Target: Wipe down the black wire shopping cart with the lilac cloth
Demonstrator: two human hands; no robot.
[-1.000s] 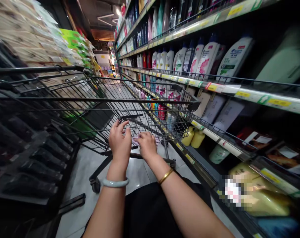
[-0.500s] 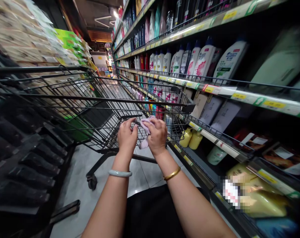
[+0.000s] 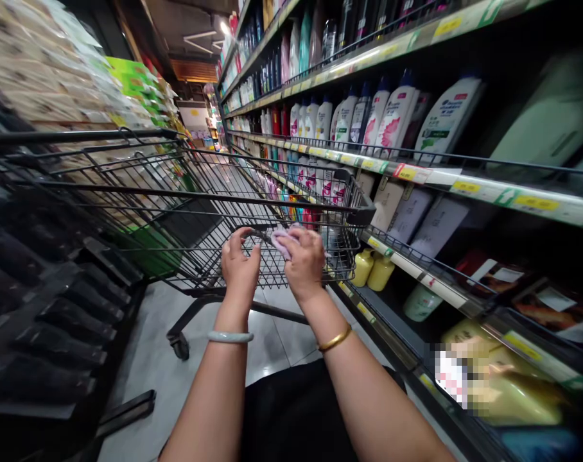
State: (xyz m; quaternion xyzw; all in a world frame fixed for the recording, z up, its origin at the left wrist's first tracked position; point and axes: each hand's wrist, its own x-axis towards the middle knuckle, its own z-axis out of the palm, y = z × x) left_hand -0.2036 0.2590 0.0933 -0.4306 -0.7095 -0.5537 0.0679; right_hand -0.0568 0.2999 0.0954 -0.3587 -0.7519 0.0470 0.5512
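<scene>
Bunched in my right hand [image 3: 305, 262] is a pale lilac cloth [image 3: 282, 240], pinched between thumb and fingers, with its folds showing on the left side. My left hand [image 3: 240, 260] is a short way to the left, fingers curved and thumb apart, with nothing visible between them. Both hands are in front of the black wire shopping cart [image 3: 291, 199], whose basket shows behind and around them. Whether my left fingertips touch the cart's wires, I cannot tell.
Shelves [image 3: 409, 173] of shampoo bottles [image 3: 397, 119] line the right side. Yellow bottles [image 3: 380, 273] stand on a lower shelf. Stacked packs [image 3: 26, 83] and dark packaged goods [image 3: 74, 321] are on the left. A cart wheel [image 3: 180, 346] rests on the tiled floor [image 3: 267, 350].
My left hand has moved slightly left, away from the cloth, with a wider gap between thumb and fingers. The cloth's hanging end, below my right hand before, is now gathered up.
</scene>
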